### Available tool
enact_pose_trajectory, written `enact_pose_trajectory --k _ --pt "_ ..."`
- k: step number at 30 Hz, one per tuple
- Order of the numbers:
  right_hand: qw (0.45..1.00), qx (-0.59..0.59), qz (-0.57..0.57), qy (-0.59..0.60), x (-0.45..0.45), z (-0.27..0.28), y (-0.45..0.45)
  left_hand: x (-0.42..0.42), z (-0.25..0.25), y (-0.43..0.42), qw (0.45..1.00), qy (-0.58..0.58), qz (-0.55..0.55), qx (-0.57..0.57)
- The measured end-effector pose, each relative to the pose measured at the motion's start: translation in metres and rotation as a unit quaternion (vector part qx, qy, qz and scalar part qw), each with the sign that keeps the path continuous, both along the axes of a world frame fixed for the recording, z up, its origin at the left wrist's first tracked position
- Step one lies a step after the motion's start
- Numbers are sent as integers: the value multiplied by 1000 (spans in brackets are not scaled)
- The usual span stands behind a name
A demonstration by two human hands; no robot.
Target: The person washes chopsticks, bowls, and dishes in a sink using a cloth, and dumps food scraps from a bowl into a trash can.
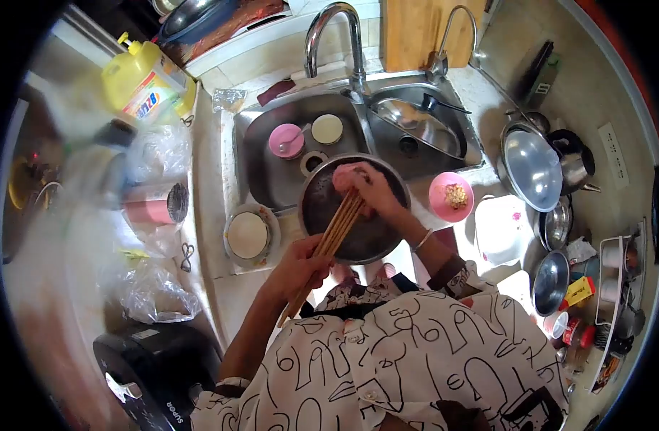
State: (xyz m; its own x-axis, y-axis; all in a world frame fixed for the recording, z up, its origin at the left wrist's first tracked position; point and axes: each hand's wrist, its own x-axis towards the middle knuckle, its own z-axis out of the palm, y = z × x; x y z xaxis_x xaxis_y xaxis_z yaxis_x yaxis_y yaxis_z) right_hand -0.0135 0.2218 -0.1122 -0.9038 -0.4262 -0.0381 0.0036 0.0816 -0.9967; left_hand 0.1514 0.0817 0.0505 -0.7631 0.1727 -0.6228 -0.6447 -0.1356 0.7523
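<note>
Chopsticks (340,226) gripped by left fingers (320,264), right fingers (365,177) clasping pink wad (342,178) over metal basin (319,197), yellowish bits (456,195) in pink bowl (439,189)

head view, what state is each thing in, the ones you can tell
left hand, closed around the chopsticks
right hand, closed on the pink cloth
chopsticks, bundled, slanting
pink cloth, bunched up
dark basin, upright, under the right hand
left pink bowl, spoon in it
right pink bowl, food bits in it
faucet, no flow visible
cutting board, standing upright
</note>
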Motion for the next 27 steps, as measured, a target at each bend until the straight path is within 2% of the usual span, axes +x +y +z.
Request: enact_pose_trajectory --k 1,2,4,5,7,8,10,12,14,15,16,18,20,22,23,25,26,27 --pt "992 -29 -16 -121 5 32 7 1 3 -2 1000 -7 -9 3" --pt "992 -29 -16 -121 6 28 9 1 7 -4 1000 -6 -9 3" --pt "932 -248 -50 -259 6 24 10 1 11 -8 996 36 29 73" --pt "932 -249 -50 -259 9 21 10 -2 11 -6 996 36 28 72" --pt "872 -362 -39 -326 18 41 8 -11 3 5 992 80 72 58" --pt "873 -363 -40 -325 22 52 7 -16 -7 8 993 81 71 59" --pt "807 -482 36 -339 30 83 7 -27 -31 13 987 155 22 14" --pt "830 -468 34 -302 34 116 11 -34 -39 16 985 171 2 14" --pt "911 -362 74 -183 36 133 17 -41 -36 20 983 185 -19 13" --pt "960 -250 30 -123 35 132 9 -45 -30 23 983 183 -16 -20" --pt "960 -249 27 -121 38 134 12 -49 -27 25 982 181 -12 -53" --pt "969 -167 176 -38 45 151 17 -59 -25 22 971 230 -38 -48" --pt "966 -198 168 -2 39 148 10 -65 -27 20 958 276 -59 -46" --pt "967 -179 173 57 32 137 5 -68 -39 21 870 442 -56 -210" --pt "967 -179 174 55 31 132 4 -70 -50 20 871 441 -56 -209" --pt "970 -82 144 176 29 124 3 -72 -64 18 855 448 -48 -256" --pt "970 -81 145 175 28 112 1 -71 -70 15 856 447 -47 -256" --pt "965 -25 102 239 29 104 -2 -68 -67 14 820 483 -51 -304"
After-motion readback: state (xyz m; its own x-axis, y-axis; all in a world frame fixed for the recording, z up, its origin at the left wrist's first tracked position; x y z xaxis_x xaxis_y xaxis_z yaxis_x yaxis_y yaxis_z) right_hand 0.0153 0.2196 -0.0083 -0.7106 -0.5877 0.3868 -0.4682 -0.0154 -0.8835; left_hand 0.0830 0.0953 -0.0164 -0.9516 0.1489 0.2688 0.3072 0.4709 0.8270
